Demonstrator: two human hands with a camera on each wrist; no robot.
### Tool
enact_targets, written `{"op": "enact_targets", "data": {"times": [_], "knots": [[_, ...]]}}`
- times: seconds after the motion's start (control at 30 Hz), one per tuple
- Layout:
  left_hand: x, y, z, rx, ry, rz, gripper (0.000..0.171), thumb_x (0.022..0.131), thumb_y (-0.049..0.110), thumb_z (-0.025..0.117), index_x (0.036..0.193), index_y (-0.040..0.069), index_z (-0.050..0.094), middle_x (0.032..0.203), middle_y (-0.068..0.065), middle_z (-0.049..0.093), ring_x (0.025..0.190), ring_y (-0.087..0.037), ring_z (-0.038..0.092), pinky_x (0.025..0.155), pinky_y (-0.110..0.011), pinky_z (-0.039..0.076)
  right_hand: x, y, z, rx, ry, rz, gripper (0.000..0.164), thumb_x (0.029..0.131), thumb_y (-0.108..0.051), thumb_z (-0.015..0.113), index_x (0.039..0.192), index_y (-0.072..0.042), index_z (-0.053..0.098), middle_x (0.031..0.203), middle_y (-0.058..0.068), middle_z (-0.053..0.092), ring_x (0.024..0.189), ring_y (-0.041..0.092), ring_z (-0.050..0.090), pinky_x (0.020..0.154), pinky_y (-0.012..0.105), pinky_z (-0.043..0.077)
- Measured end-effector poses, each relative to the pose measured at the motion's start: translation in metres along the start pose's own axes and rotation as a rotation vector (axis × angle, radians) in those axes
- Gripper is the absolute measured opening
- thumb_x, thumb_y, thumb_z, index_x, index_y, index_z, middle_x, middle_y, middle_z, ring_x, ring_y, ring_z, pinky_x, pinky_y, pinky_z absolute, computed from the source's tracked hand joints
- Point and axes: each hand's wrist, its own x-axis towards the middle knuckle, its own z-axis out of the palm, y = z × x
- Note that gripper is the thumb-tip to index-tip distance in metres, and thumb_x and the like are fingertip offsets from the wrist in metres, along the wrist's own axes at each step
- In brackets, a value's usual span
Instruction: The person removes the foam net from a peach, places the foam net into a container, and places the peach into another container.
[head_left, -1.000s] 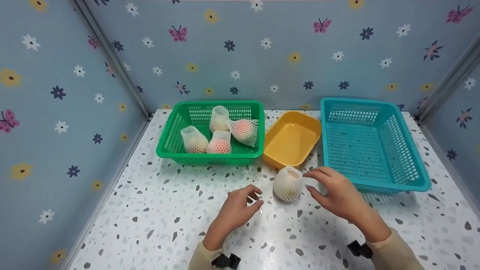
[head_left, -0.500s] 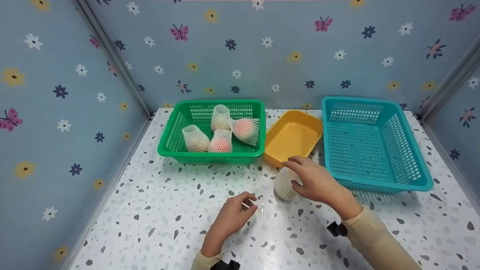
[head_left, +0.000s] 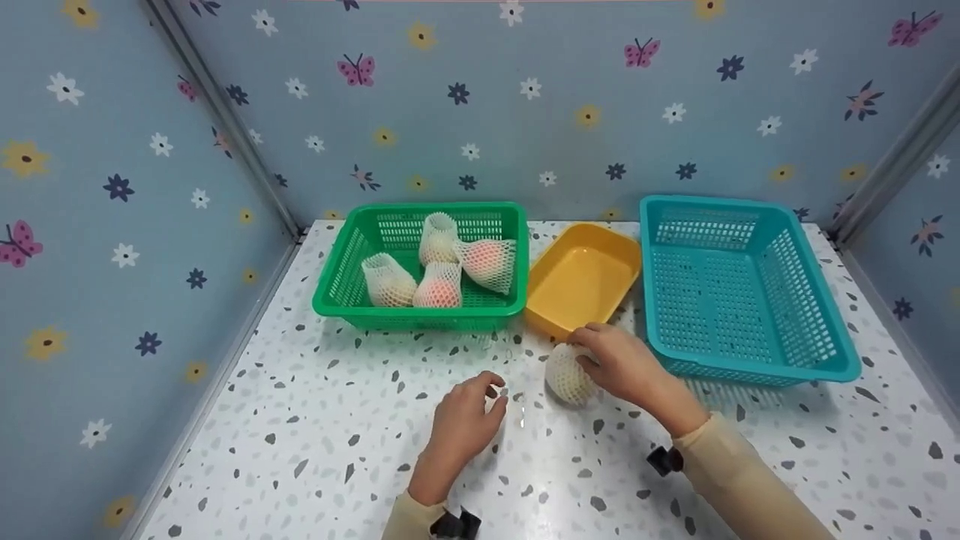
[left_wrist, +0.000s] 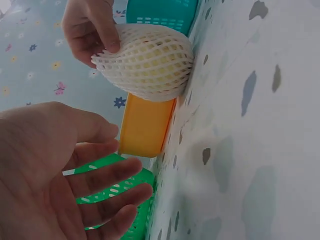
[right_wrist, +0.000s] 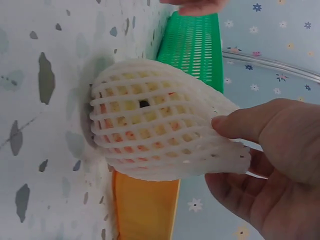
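Note:
A yellow and reddish fruit (right_wrist: 145, 125) in a white foam net sleeve (head_left: 568, 381) stands on the speckled table in front of the yellow bin. My right hand (head_left: 626, 369) pinches the gathered open end of the net at its top, thumb on one side and fingers on the other, as the right wrist view shows. My left hand (head_left: 463, 421) hovers left of the fruit, its fingers loosely bent and apart, holding nothing. In the left wrist view, the palm of the left hand (left_wrist: 55, 165) faces toward the netted fruit.
A green basket (head_left: 420, 319) at the back left holds several netted fruits (head_left: 439, 289). Between it and a blue-green basket (head_left: 750, 364) on the right sits a yellow bin (head_left: 581, 281). Patterned walls (head_left: 480, 112) enclose the table at the back and sides.
My right hand has moved left from beside the netted fruit onto the top of its net and now pinches it. My left hand has shifted slightly left.

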Motion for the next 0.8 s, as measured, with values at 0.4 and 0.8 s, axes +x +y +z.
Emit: {"op": "enact_targets", "data": {"times": [0.4, 0.8], "knots": [[0.037, 0.011, -0.013, 0.025, 0.045, 0.057, 0.013, 0.082, 0.024, 0.059, 0.093, 0.018, 0.061, 0.083, 0.000, 0.062, 0.070, -0.013, 0.055, 0.055, -0.030, 0.044, 0.002, -0.003, -0.002, 0.027, 0.044, -0.027, 0.022, 0.072, 0.002, 0.060, 0.088, -0.012, 0.064, 0.083, -0.004, 0.058, 0.076, 0.010, 0.055, 0.064, 0.024, 0.047], [0.068, 0.011, -0.008, 0.102, 0.002, 0.152, 0.014, 0.081, 0.027, 0.060, 0.092, 0.019, 0.060, 0.085, 0.002, 0.060, 0.075, -0.012, 0.050, 0.063, -0.030, 0.043, 0.003, -0.005, -0.016, 0.041, 0.076, -0.017, 0.019, 0.075, -0.002, 0.063, 0.088, -0.015, 0.065, 0.083, -0.006, 0.059, 0.075, 0.006, 0.053, 0.063, 0.020, 0.046]]}}
